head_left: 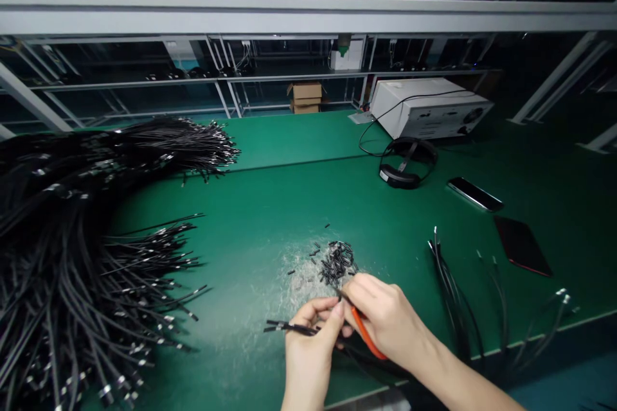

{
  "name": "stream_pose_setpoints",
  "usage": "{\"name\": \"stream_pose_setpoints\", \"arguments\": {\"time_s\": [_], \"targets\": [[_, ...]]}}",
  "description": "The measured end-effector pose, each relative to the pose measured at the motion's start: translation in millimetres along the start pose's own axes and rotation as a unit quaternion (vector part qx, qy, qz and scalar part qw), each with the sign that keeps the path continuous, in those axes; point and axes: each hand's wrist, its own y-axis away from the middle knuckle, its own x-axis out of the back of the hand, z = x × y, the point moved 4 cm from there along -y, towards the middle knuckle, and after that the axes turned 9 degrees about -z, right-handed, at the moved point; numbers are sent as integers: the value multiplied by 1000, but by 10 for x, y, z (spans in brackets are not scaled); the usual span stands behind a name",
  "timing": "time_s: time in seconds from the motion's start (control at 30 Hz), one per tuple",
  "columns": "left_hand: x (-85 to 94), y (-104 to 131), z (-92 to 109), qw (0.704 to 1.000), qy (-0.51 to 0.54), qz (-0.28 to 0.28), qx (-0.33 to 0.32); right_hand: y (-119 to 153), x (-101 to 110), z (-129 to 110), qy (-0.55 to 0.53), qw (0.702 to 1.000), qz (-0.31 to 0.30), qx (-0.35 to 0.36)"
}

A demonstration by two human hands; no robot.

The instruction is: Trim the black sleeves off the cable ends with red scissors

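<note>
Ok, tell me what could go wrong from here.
The orange-handled tool in the right grip sits very close to the left grip, so a slip might nick a finger. The short black pieces lie loose just beyond both grips and could get knocked about.

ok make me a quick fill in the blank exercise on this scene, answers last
1. The right hand holds a tool with an ____-coloured handle.
2. The left hand grips cables coloured ____.
3. The large cable heap lies on the picture's ____ side.
4. The tabletop under the small black pieces is ____.

Missing words: orange; black; left; green.
</note>
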Motion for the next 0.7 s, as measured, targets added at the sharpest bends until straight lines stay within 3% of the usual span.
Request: {"name": "stream_pose_setpoints", "arguments": {"time_s": [0.13,0.27,0.5,0.7], "targets": [[11,-2,-9,999,6,-29,13,7,-25,18,-16,999,14,30],[51,-1,-67,998,35,-25,51,16,20,165,-62,998,14,-31],[63,-9,-147,993,69,-49,84,91,-38,259,156,982,-92,-49],[12,-15,-151,992,71,-59,90,57,-70,208,233,969,-86,-15]]}}
